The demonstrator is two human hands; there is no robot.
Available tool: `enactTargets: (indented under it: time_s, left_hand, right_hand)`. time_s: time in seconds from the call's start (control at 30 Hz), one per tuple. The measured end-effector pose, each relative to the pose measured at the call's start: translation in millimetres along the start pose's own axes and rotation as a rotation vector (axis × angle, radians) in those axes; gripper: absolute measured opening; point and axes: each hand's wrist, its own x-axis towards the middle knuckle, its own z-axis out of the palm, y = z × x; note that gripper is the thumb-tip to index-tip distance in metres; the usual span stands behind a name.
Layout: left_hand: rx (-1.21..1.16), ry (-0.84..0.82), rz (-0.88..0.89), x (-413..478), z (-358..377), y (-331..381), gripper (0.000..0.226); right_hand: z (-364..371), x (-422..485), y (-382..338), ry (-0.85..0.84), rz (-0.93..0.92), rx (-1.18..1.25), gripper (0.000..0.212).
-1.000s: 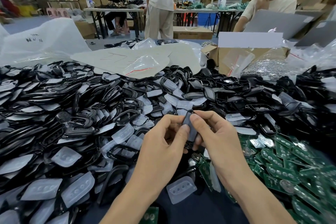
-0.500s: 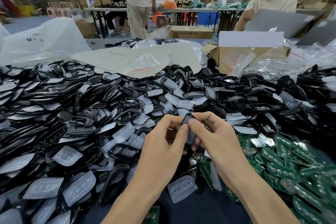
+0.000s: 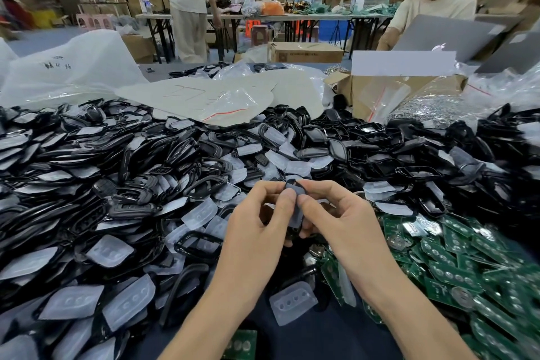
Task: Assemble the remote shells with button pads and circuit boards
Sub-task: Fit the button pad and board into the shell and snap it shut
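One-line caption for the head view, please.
Left hand and right hand pinch a remote shell above heaps of black shells, button pads and green circuit boards.

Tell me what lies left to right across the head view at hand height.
Heap of black plastic shells and translucent button pads → left hand → dark grey remote shell → right hand → pile of green circuit boards.

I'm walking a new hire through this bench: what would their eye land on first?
The left hand and right hand pinch one dark remote shell at centre. Around them sprawls a heap of black shells mixed with clear button pads, filling the left and far side. Green circuit boards pile up at lower right.
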Motion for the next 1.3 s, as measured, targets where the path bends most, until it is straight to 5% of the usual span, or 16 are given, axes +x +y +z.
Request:
enactTargets:
  time_s: [0.4,0.6,0.83,1.0,1.3]
  left_hand:
    - [-0.125,-0.026,-0.035,2.1,-2.7,4.2,0.016]
    - [0.07,-0.018,0.122,1.7,-8.3,4.6,0.013]
    - [0.424,0.088,0.567,2.2,-12.9,-2.0,0.015]
    - [0.498,0.129,0.77,-1.9,-12.6,-2.5,0.015]
    - [0.514,0.176,0.955,-10.5,-16.4,-0.3,0.016]
  right_hand:
    - [3.4,-4.9,-3.4,-0.016,-0.038,-0.01,0.018]
    - [1.6,-6.2,-3.2,-0.017,-0.132,-0.073,0.021]
    - [0.0,-7.3,11.9,0.159,-0.764,-0.68,0.006]
    - [-6.6,-6.4,12.9,0.233,-1.028,-0.809,0.01]
    - [-3.5,-17.4,6.6,0.279,-1.219,-0.81,0.005]
